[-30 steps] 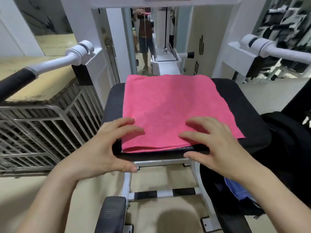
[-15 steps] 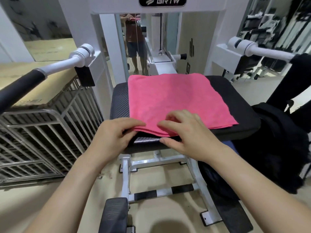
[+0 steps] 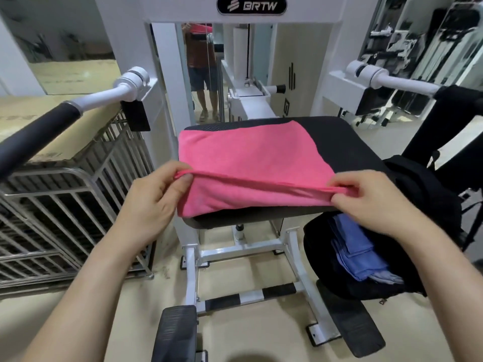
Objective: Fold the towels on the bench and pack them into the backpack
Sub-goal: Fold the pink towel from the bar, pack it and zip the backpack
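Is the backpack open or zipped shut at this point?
Open: the black backpack gapes beside the bench, with folded blue towels visible inside its mouth.

At twelve o'clock from you, a black oval badge (image 3: 251, 6) on the white machine frame (image 3: 122, 35) reads "BRTW" in silver capitals, with a striped logo mark just left of the letters. At nine o'clock, print on a cardboard box (image 3: 26, 108) is too faint to read.

Centre frame, the towel (image 3: 248, 158) is plain bright pink on a black bench (image 3: 347, 147). Lower right, the backpack (image 3: 428, 194) is black, the towels (image 3: 358, 252) in it blue. The frame (image 3: 243, 250) is white, its foot bar (image 3: 251, 296) banded black and white. The floor (image 3: 261, 340) is beige.
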Motion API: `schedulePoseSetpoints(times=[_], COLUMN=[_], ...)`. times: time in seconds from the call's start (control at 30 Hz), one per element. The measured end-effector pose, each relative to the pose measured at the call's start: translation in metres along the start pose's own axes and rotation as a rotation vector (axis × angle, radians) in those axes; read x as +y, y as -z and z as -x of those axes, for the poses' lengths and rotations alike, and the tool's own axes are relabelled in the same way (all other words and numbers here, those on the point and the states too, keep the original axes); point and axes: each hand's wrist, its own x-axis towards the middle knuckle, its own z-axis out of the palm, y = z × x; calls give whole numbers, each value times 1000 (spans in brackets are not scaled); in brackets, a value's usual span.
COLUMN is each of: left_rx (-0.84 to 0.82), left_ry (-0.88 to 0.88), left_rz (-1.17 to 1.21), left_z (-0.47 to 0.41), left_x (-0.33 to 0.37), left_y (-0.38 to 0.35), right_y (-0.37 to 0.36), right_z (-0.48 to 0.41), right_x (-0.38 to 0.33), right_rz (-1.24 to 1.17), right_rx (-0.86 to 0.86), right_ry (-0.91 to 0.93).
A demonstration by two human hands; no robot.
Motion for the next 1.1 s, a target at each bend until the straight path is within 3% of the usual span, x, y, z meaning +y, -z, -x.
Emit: schedulePoseSetpoints(times=[0.1, 0.2, 0.33, 0.47, 0.6, 0.73, 0.9, 1.0, 1.1], left_rx=[63, 148, 196, 144, 145, 184, 230, 186, 101], left_ry=[82, 139, 242, 324, 351, 361, 387, 446, 617], left_rz=[-74, -75, -164, -427, -639, -642, -627, -586, -317], left_z=[-24, -57, -107, -138, -147, -142, -141, -143, -147], left_x=[0, -4, -25, -48, -53, -52, -48, -51, -53], left_y=[-8, -17, -32, -37, -39, -41, -40, -41, -33], right_y=[13, 2, -20, -37, -45, -50, -48, -42, -29], right_z=[-29, -76, -137, -182, -201, -200, -202, -203, -210], right_x=[10, 20, 17, 18, 23, 27, 31, 30, 24], right_rz=[-562, -692, -358, 38, 300, 392, 315, 290, 238], right_rx=[36, 169, 291, 164, 156, 195, 204, 129, -29], right_ry=[-83, -151, -164, -139, -89, -26, -37, -99, -178])
